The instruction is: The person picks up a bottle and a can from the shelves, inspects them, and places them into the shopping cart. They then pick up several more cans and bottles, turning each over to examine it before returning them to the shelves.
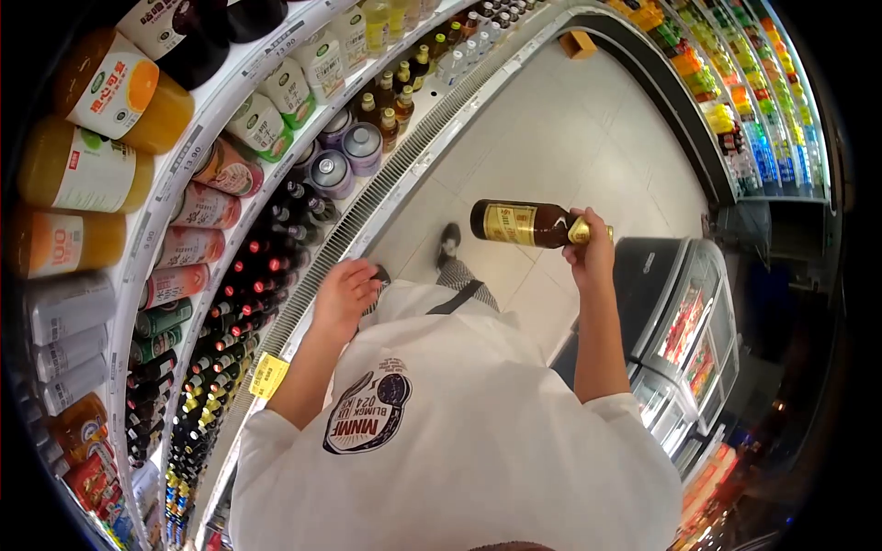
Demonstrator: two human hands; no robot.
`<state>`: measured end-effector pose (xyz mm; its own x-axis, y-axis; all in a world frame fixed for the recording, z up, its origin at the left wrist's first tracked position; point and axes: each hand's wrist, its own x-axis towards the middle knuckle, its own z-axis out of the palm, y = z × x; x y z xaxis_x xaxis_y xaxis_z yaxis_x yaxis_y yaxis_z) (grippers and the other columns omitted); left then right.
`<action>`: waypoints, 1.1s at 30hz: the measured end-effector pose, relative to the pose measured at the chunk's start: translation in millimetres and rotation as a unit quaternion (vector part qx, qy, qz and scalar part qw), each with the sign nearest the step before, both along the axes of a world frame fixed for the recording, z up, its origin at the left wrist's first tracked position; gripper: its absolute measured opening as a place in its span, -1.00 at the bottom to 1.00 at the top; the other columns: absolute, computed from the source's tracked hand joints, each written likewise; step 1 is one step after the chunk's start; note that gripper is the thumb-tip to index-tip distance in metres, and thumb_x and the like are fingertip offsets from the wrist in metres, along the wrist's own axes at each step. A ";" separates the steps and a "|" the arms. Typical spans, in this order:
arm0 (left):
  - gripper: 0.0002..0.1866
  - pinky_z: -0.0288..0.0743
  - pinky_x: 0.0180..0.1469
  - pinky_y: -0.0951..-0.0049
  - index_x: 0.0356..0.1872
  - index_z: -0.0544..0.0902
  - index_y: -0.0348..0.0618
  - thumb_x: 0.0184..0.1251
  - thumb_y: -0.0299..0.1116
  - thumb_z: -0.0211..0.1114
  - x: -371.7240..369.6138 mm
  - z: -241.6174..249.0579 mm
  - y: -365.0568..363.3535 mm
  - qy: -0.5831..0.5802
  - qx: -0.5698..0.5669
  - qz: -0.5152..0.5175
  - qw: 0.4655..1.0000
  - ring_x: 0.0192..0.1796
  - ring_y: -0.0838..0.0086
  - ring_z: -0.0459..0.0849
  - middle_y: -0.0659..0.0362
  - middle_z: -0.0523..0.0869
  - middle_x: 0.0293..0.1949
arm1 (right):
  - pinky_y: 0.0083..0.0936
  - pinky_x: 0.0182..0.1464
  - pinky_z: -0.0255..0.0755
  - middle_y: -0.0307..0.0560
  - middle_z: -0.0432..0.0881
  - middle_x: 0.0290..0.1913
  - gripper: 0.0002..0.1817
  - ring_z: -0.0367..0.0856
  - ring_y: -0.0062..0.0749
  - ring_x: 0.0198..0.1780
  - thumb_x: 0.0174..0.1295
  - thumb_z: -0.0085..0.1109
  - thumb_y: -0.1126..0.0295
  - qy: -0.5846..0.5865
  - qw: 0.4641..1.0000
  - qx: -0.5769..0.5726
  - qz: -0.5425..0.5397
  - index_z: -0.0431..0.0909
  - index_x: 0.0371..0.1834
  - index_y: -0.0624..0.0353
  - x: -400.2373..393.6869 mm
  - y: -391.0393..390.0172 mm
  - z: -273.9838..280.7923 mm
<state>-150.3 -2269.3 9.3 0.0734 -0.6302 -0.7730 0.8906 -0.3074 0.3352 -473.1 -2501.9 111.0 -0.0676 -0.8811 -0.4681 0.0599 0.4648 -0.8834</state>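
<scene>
— Supermarket aisle, is it? What is lining the sides?

— Chilled shelving (188, 138) is curving down the left side, and its tiers are carrying orange juice bottles (110, 87), pale yoghurt-style bottles (289, 87), silver cans (340, 165) and rows of dark bottles with red caps (248, 275). Price strips are running along the shelf edges, and a yellow tag (268, 375) is hanging from a lower edge. Another lit drinks shelf (735, 101) is running along the far right, and a glass-topped freezer chest (684, 321) is standing below it. Pale floor tiles (570, 138) are showing between the two sides.

— And the person?

— They are wearing a white T-shirt (459, 441) with a round printed logo, and a dark strap is crossing the chest. One shoe (448, 243) is showing on the floor.

— What is the right hand doing?

— The right hand (588, 253) is gripping a brown glass bottle (528, 223) by the neck end, fingers curled round it near the gold cap. The bottle is lying roughly level in the air, above the floor and well apart from both shelves, its gold label facing up.

— The left?

— The left hand (344, 294) is hanging near the lower shelf edge, fingers bent loosely inward. Something small and dark is sitting at its fingertips, but I cannot tell whether it is being held.
</scene>
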 end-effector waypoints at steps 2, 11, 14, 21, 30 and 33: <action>-0.65 0.50 -0.10 0.39 -0.06 0.59 -0.14 0.37 -0.08 0.21 13.3 -14.6 14.0 -0.023 0.050 0.075 0.996 -0.14 0.35 0.64 0.14 0.69 -0.14 | -0.66 -0.71 0.25 -0.13 0.58 -0.43 -0.60 0.43 -0.52 -0.72 0.32 0.17 0.10 0.024 0.998 0.006 0.058 0.61 -0.10 0.27 16.2 -46.4 -17.9; -0.74 0.51 -0.18 0.43 -0.19 0.57 -0.12 0.37 -0.13 0.21 -34.5 -42.7 5.0 -0.061 0.162 0.460 0.871 -0.24 0.37 0.61 0.19 0.65 -0.25 | -0.48 -0.37 0.52 -0.05 0.69 -0.33 -0.68 0.68 -0.32 -0.37 0.22 0.28 0.17 0.230 0.887 -0.143 0.373 0.69 -0.17 0.21 107.3 -245.5 -122.9; -0.74 0.54 -0.19 0.42 -0.24 0.56 -0.11 0.40 -0.12 0.18 -97.1 -59.2 -16.9 0.029 0.179 0.540 0.822 -0.26 0.36 0.62 0.20 0.66 -0.24 | -0.38 -0.10 0.54 0.04 0.71 -0.22 -0.65 0.70 -0.17 -0.18 0.22 0.31 0.13 0.238 0.813 -0.274 0.456 0.68 -0.15 0.20 127.5 -297.6 -164.4; -0.61 0.56 -0.19 0.38 0.10 0.49 -0.18 0.42 -0.15 0.22 -212.9 -10.2 -77.8 -0.110 0.388 0.411 0.818 -0.18 0.36 0.65 0.11 0.65 -0.11 | -0.33 0.07 0.51 0.09 0.68 -0.02 -0.65 0.66 -0.05 0.01 0.22 0.34 0.14 0.173 0.776 -0.283 0.537 0.68 -0.12 0.21 192.9 -371.1 -236.9; -0.67 0.53 -0.26 0.49 0.04 0.55 -0.28 0.45 -0.23 0.21 -412.1 -5.3 -52.9 -0.088 0.522 0.349 0.773 -0.26 0.47 0.64 0.15 0.68 -0.29 | -0.32 0.16 0.48 0.02 0.62 0.13 -0.55 0.62 -0.11 0.11 0.32 0.26 0.01 0.185 0.653 -0.319 0.662 0.65 0.05 0.13 274.2 -415.0 -327.9; -0.58 0.53 0.02 0.45 0.18 0.53 -0.31 0.43 -0.26 0.27 -483.5 -15.1 -66.4 -0.110 0.555 0.290 0.772 -0.07 0.40 0.68 0.08 0.74 -0.12 | -0.29 0.16 0.49 0.02 0.61 0.14 -0.56 0.62 -0.11 0.11 0.33 0.25 0.03 0.204 0.620 -0.284 0.702 0.63 0.10 0.10 292.9 -422.3 -350.0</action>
<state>-633.8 -2335.7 -5.8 0.2998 0.5999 -0.7418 0.9458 -0.0850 0.3135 -180.2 -2924.2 -239.0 0.9427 -0.2201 -0.2509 -0.3334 -0.5877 -0.7372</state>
